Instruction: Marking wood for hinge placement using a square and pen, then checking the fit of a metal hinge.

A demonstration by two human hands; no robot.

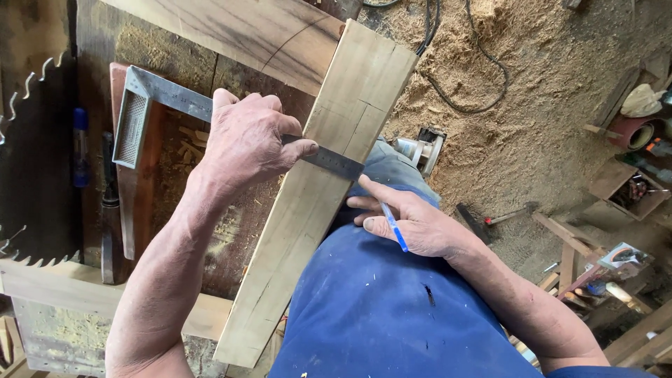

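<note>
My left hand [245, 143] presses a metal framing square [168, 91] flat across a long pale wooden plank [308, 203]; its blade [336, 162] crosses the plank's width. The plank runs diagonally from upper right to lower left and rests over my blue-trousered leg [378, 308]. My right hand [413, 224] sits at the plank's right edge just below the blade, holding a blue pen [393, 227] between its fingers.
A large circular saw blade [35, 161] with bare teeth lies at the far left on the dark workbench [231, 231]. A blue marker [80, 147] and chisel [108, 203] lie beside it. Sawdust [532, 105] covers the floor, with a black cable [469, 105], hammer [507, 215] and wood scraps at right.
</note>
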